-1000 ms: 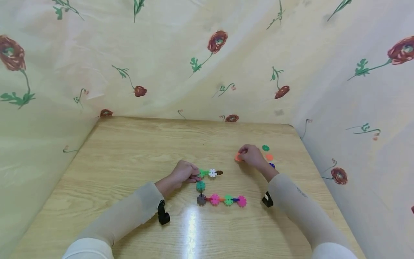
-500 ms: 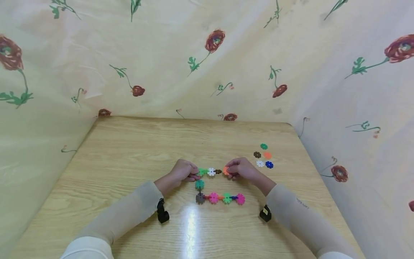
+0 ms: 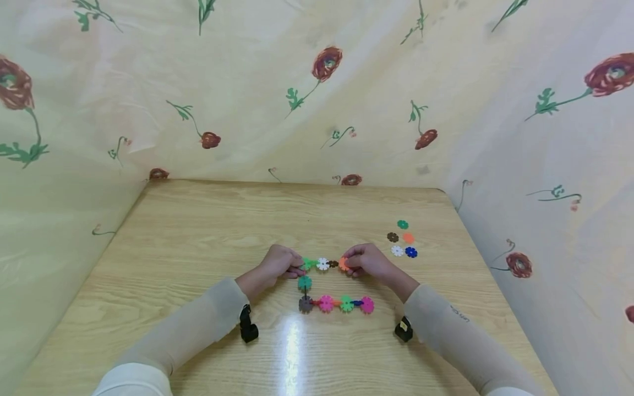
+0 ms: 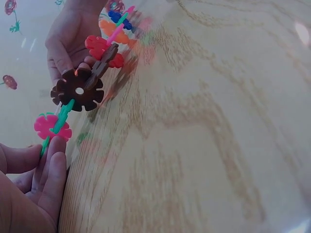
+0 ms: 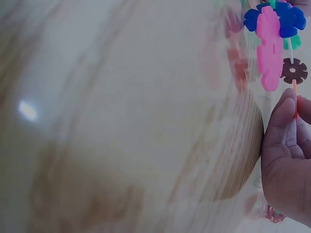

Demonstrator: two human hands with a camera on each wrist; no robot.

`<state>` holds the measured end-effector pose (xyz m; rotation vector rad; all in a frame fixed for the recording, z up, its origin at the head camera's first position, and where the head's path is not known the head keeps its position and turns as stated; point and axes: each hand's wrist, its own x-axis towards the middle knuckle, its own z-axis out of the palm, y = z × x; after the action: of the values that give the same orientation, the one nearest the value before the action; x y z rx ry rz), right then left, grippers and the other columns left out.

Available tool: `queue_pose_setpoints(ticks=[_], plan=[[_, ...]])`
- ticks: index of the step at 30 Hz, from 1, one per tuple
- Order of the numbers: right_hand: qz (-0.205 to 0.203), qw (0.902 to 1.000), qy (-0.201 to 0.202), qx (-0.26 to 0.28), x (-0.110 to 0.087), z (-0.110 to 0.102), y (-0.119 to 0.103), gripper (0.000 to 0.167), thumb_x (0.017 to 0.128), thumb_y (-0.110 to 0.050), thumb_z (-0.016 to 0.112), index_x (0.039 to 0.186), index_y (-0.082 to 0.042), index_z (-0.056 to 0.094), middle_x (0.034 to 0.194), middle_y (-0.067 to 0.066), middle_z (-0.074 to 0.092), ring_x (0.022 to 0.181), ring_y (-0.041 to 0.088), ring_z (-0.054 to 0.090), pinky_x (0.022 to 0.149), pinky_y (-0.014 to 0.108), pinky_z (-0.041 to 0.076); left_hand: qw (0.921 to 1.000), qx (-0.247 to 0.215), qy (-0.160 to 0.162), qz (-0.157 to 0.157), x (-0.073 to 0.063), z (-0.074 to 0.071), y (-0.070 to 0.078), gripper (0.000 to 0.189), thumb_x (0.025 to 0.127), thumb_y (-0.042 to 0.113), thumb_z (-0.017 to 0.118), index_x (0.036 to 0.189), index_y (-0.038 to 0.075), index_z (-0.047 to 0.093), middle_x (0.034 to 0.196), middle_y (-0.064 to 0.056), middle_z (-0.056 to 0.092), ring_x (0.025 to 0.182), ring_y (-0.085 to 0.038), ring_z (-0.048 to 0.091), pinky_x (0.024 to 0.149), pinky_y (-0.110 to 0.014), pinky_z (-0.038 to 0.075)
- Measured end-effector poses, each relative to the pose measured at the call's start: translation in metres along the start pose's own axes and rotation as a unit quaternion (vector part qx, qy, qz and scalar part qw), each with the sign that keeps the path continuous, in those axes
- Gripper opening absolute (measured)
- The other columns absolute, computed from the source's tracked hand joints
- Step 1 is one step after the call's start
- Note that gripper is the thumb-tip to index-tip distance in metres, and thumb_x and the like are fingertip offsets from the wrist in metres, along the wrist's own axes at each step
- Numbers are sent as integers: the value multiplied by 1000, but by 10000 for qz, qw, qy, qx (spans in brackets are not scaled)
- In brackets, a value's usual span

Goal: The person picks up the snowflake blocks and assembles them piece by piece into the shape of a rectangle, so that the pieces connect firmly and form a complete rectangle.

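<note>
A chain of slotted, flower-shaped plastic discs forms a C in the head view. My left hand (image 3: 278, 262) pinches a light green disc (image 3: 307, 264) at its upper left corner. Along the upper arm follow a white disc (image 3: 322, 264) and a brown disc (image 3: 333, 264). My right hand (image 3: 369, 260) pinches an orange disc (image 3: 343, 264) edge-on against the brown one; whether their slots interlock I cannot tell. Down the left side are a teal disc (image 3: 304, 282) and a grey disc (image 3: 305, 304). The lower arm ends in a pink disc (image 3: 367, 304).
Loose discs lie at the right of the wooden table (image 3: 208, 220): teal (image 3: 403, 224), brown (image 3: 393, 237), orange (image 3: 408, 238), white (image 3: 397, 251) and blue (image 3: 411, 252). Flower-patterned sheeting (image 3: 247, 82) borders the table behind and at both sides.
My right hand has brought the orange disc leftward from near the loose discs to the brown end of the chain. The left hand has kept its grip at the corner.
</note>
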<state>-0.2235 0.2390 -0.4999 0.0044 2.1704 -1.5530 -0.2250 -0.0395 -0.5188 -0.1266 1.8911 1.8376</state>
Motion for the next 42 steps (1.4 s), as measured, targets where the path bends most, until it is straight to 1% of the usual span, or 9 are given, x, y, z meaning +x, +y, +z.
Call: queue_pose_setpoints(ticks=[11,23,30,32,35,37,38,39,42], plan=[[-23,9998,5,-192,-1,4,-1,19,96,-2,64,112,7,68,87,13,70,72,19,67,66,33,60,10000,-53,1,31,-2,1,1,21,93,2,66,111,-8,69,78,-13,74,65,-17,73,55,-23,58],[29,9998,185,15,5,11,1,15,93,4,65,106,9,70,84,15,71,66,18,67,64,32,60,10000,-60,44,-27,-2,3,2,24,91,0,66,113,-10,68,75,-12,73,62,-16,71,54,-22,57],[34,9998,172,46,6,11,-1,17,93,5,65,108,10,69,87,14,70,66,17,67,64,31,60,9999,-17,81,-62,-2,3,5,19,92,0,66,107,-9,71,74,-12,73,62,-15,71,55,-22,58],[-9,9999,64,-90,6,9,-1,18,94,3,64,110,9,69,88,14,70,69,18,67,66,32,61,10000,7,78,-47,-1,2,5,17,92,1,66,106,-8,71,74,-13,73,62,-15,71,55,-22,58],[-105,9977,52,-674,5,1,-3,20,96,-5,66,113,4,70,89,13,70,72,20,68,67,33,61,10000,9,26,-3,-1,2,5,16,91,0,67,105,-8,71,74,-13,73,62,-15,71,55,-22,57],[-318,9890,262,-1420,4,-12,-6,22,97,-9,67,114,2,71,92,12,71,72,20,68,66,33,60,10000,7,-22,6,-1,2,4,16,92,0,67,105,-8,71,74,-13,73,62,-15,71,54,-22,57],[-394,9797,441,-1913,5,-22,-8,22,97,-12,66,115,1,71,96,12,71,76,21,68,68,35,60,10000,6,-40,14,-1,2,3,16,91,0,67,105,-8,71,75,-13,73,63,-15,71,54,-22,57],[-480,9666,666,-2426,5,-33,-9,23,97,-12,65,116,0,71,99,13,71,79,23,68,70,37,59,10000,5,-42,16,-1,2,4,16,92,0,67,105,-8,71,75,-13,73,62,-15,71,54,-22,57],[-512,9172,1240,-3753,7,-70,-8,28,96,-9,61,119,3,69,109,19,70,91,30,67,77,43,58,10000,14,-53,24,-2,1,3,16,92,0,67,105,-8,71,75,-12,73,63,-15,71,54,-22,57]])
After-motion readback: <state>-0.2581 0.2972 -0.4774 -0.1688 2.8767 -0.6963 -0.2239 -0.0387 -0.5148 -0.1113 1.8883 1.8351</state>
